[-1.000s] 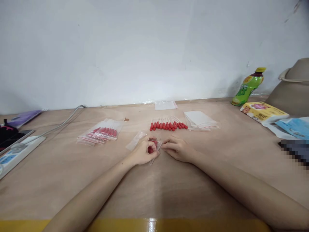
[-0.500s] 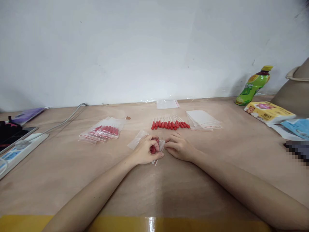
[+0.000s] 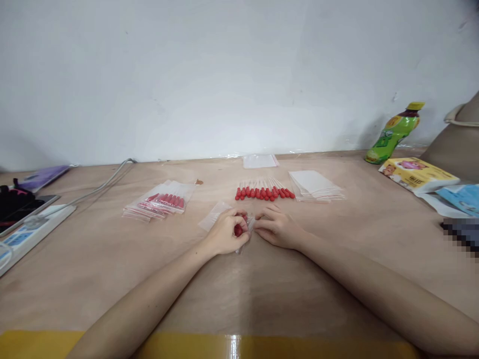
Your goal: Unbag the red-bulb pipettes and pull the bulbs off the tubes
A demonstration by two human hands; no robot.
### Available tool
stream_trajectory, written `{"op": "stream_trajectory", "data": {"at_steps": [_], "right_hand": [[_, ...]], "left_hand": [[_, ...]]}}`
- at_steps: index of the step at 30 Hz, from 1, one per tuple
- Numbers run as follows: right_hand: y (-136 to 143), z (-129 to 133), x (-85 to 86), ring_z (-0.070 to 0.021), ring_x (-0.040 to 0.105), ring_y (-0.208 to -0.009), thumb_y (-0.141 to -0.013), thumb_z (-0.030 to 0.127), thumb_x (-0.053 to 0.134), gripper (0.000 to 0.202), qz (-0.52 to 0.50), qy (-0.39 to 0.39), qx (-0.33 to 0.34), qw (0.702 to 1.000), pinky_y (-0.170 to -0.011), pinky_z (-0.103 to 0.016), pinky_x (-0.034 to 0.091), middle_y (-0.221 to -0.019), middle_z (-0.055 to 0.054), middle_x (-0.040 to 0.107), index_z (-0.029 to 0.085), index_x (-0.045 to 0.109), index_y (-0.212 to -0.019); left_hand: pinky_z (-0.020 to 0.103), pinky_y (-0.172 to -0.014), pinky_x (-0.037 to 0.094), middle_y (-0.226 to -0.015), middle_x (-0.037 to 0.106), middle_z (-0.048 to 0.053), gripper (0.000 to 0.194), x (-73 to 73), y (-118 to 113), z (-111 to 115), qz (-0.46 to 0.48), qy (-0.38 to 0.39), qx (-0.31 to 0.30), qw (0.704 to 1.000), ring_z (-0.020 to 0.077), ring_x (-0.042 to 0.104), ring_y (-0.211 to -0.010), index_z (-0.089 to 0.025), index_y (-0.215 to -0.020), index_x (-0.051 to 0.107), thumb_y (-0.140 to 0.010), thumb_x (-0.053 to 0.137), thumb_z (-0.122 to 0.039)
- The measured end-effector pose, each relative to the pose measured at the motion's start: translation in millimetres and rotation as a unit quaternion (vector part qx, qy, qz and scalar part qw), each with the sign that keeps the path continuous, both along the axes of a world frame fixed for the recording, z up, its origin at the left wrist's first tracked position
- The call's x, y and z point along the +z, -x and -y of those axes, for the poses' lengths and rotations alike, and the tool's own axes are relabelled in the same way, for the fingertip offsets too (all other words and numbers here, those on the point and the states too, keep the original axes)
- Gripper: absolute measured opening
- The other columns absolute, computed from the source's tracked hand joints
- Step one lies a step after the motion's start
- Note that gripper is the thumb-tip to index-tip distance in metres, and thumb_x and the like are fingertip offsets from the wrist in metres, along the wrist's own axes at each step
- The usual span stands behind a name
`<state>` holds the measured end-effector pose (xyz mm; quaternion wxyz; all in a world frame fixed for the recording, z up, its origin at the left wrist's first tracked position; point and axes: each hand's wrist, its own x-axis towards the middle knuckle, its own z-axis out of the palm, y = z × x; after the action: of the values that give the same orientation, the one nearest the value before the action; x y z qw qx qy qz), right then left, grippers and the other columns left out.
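Observation:
My left hand (image 3: 229, 232) is closed on a small clear plastic bag (image 3: 240, 248) with red-tipped pieces inside, partly hidden by the fingers. My right hand (image 3: 277, 227) touches the bag's right edge, its fingers bent together; whether they pinch the plastic is too small to tell. Under and left of my left hand lies another clear bag (image 3: 212, 215). Beyond the hands, several red-tipped sticks (image 3: 265, 192) lie in a row. To their right is a stack of flat bags (image 3: 316, 186). On the left, filled bags (image 3: 164, 200) with red tips lie overlapping.
A flat bag (image 3: 260, 160) lies near the wall. At the right are a green bottle (image 3: 392, 133), a yellow tissue pack (image 3: 416, 173), a blue pack (image 3: 461, 198) and a dark blurred object. A power strip (image 3: 37, 235), its cable and a purple packet (image 3: 47, 178) are at the left.
My left thumb has drawn in toward the fingers over the bag. My right hand has shifted very slightly left.

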<state>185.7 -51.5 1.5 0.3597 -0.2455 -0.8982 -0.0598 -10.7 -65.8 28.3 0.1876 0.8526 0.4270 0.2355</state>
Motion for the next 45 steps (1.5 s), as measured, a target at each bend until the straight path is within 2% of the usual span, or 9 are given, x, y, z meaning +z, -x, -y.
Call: {"op": "stream_trajectory", "data": {"at_steps": [6, 11, 15, 22, 30, 34, 39, 45], "right_hand": [[6.3, 0.7, 0.8, -0.0160, 0.047, -0.082, -0.076, 0.015, 0.051, 0.011, 0.023, 0.000, -0.023, 0.999, -0.074, -0.032, 0.031, -0.089, -0.003, 0.059, 0.021, 0.060, -0.076], [10.4, 0.9, 3.1, -0.0173, 0.046, -0.086, -0.081, 0.017, 0.048, 0.011, 0.041, 0.012, -0.063, 0.997, -0.076, -0.034, 0.029, -0.094, -0.005, 0.059, 0.018, 0.058, -0.079], [9.3, -0.3, 4.1, -0.0178, 0.046, -0.088, -0.081, 0.016, 0.048, 0.010, 0.047, 0.017, -0.052, 0.997, -0.078, -0.035, 0.028, -0.096, -0.006, 0.059, 0.017, 0.058, -0.079], [3.9, -2.3, 4.5, -0.0181, 0.046, -0.088, -0.079, 0.018, 0.049, 0.014, 0.034, 0.026, -0.041, 0.998, -0.078, -0.036, 0.027, -0.095, -0.004, 0.059, 0.022, 0.062, -0.083], [2.6, -4.3, 3.4, -0.0173, 0.047, -0.086, -0.070, 0.012, 0.051, 0.012, 0.020, 0.017, -0.042, 0.999, -0.078, -0.036, 0.027, -0.090, -0.004, 0.059, 0.019, 0.060, -0.074], [1.2, -3.5, 3.7, -0.0178, 0.047, -0.087, -0.067, 0.011, 0.052, 0.015, 0.023, 0.031, -0.029, 0.999, -0.078, -0.036, 0.028, -0.092, -0.003, 0.058, 0.021, 0.061, -0.074], [2.1, -2.5, 3.0, -0.0189, 0.046, -0.089, -0.070, 0.015, 0.054, 0.015, 0.033, 0.038, -0.011, 0.999, -0.078, -0.037, 0.028, -0.094, -0.003, 0.058, 0.023, 0.064, -0.079], [1.4, -2.6, 1.4, -0.0190, 0.046, -0.089, -0.072, 0.017, 0.055, 0.015, 0.032, 0.038, -0.009, 0.999, -0.078, -0.036, 0.028, -0.094, -0.003, 0.058, 0.025, 0.064, -0.081]], "left_hand": [[0.031, -0.074, 0.047, -0.104, 0.056, 0.008, 0.007, 0.0, 0.5, -1.4, 0.005, 0.001, -0.005, 1.000, 0.0194, 0.056, -0.090, -0.016, -0.064, 0.062, -0.063, 0.057, -0.011], [0.031, -0.073, 0.047, -0.103, 0.056, 0.008, 0.006, -0.6, -0.2, -1.3, 0.001, -0.016, -0.006, 1.000, 0.0184, 0.057, -0.086, -0.016, -0.064, 0.061, -0.065, 0.056, -0.013], [0.029, -0.070, 0.047, -0.098, 0.057, 0.006, 0.004, -0.4, -0.7, -0.2, 0.003, -0.019, -0.005, 1.000, 0.0161, 0.057, -0.079, -0.016, -0.063, 0.059, -0.067, 0.058, -0.017], [0.028, -0.067, 0.048, -0.108, 0.054, 0.007, 0.007, 0.3, 1.1, 0.3, -0.002, 0.003, 0.012, 1.000, 0.0149, 0.058, -0.075, -0.016, -0.065, 0.061, -0.064, 0.063, -0.023], [0.029, -0.065, 0.048, -0.105, 0.056, 0.008, 0.003, -0.3, 1.6, -0.7, -0.001, 0.008, 0.015, 1.000, 0.0126, 0.058, -0.067, -0.015, -0.065, 0.059, -0.063, 0.058, -0.016], [0.031, -0.069, 0.048, -0.107, 0.057, 0.009, 0.006, 0.9, 2.5, -0.9, -0.015, -0.003, 0.009, 1.000, 0.0162, 0.059, -0.075, -0.016, -0.066, 0.059, -0.062, 0.055, -0.013], [0.034, -0.080, 0.047, -0.110, 0.056, 0.008, 0.010, -0.8, 3.4, 0.2, -0.035, -0.046, -0.002, 0.998, 0.0217, 0.058, -0.092, -0.018, -0.070, 0.058, -0.062, 0.056, -0.012], [0.035, -0.086, 0.044, -0.106, 0.056, 0.010, 0.007, -2.5, 1.0, 1.5, -0.075, -0.093, -0.034, 0.992, 0.0222, 0.054, -0.099, -0.017, -0.067, 0.053, -0.072, 0.049, -0.014]]}}
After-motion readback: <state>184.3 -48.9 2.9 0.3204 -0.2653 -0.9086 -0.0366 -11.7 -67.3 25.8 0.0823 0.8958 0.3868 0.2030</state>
